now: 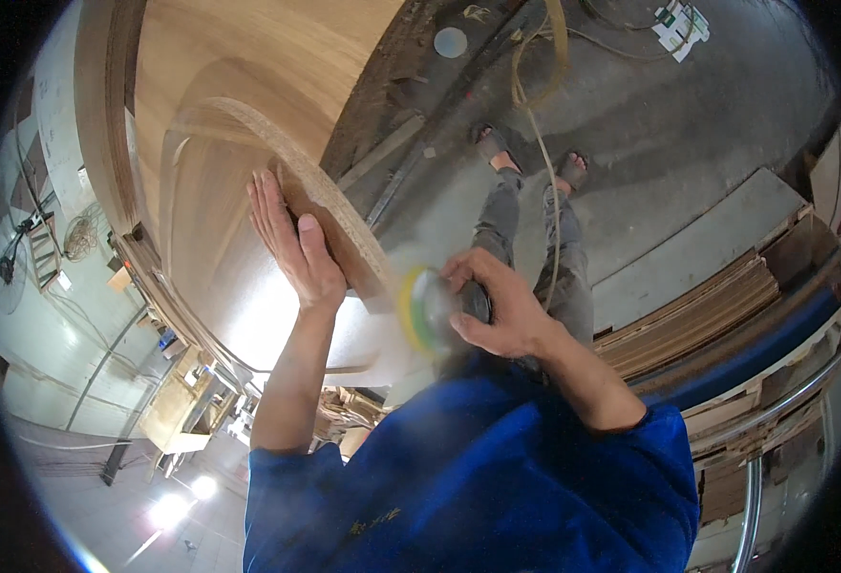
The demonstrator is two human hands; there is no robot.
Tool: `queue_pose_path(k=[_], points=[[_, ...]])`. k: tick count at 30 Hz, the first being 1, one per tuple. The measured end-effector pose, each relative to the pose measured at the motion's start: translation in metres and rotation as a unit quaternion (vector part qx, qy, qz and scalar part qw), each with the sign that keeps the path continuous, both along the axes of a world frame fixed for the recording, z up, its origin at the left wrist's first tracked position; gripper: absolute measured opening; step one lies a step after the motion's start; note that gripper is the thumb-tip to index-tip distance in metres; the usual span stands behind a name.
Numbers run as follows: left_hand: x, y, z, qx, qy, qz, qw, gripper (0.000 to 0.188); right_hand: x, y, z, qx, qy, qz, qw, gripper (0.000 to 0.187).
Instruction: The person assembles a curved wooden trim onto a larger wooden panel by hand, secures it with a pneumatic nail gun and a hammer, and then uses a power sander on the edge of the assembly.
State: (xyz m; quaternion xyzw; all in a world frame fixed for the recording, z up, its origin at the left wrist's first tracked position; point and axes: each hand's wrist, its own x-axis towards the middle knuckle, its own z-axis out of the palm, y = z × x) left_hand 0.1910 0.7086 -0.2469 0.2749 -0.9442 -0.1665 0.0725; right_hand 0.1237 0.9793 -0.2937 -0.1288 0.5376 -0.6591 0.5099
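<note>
A curved wooden panel with a raw, particleboard-like edge lies in front of me on the left. My left hand is spread flat on its top, close to the rounded edge, holding nothing. In my right hand is a sander, gripped around its dark, rounded body. Its round yellow and green pad is tilted upright against or just beside the panel's near end; blur hides whether they touch. Pale dust hangs around the pad. A thin yellowish hose runs from the floor towards the sander, its join out of sight.
Beneath the curved panel, larger wooden boards extend away. Stacked boards stand at the right beside a metal rail. On the floor lie coiled hose, a pale disc, a white and green box and wood strips.
</note>
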Motion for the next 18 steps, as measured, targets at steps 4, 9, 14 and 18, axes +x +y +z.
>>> queue_pose_path(k=[4, 9, 14, 18], points=[[-0.001, -0.003, 0.001, 0.012, -0.001, -0.013, 1.0, 0.067, -0.004, -0.002, -0.007, -0.022, 0.066, -0.009, 0.998, 0.036], [-0.003, 0.0, -0.004, 0.034, 0.017, -0.003, 0.999, 0.064, -0.015, -0.009, -0.007, -0.02, 0.083, -0.025, 0.996, 0.038], [-0.001, -0.002, -0.004, 0.023, 0.015, -0.002, 1.0, 0.064, 0.015, 0.012, 0.003, -0.025, 0.063, -0.023, 0.997, 0.037], [-0.004, 0.001, -0.001, 0.016, 0.002, -0.006, 1.0, 0.065, 0.013, 0.007, -0.003, -0.03, 0.058, -0.049, 0.997, 0.036]])
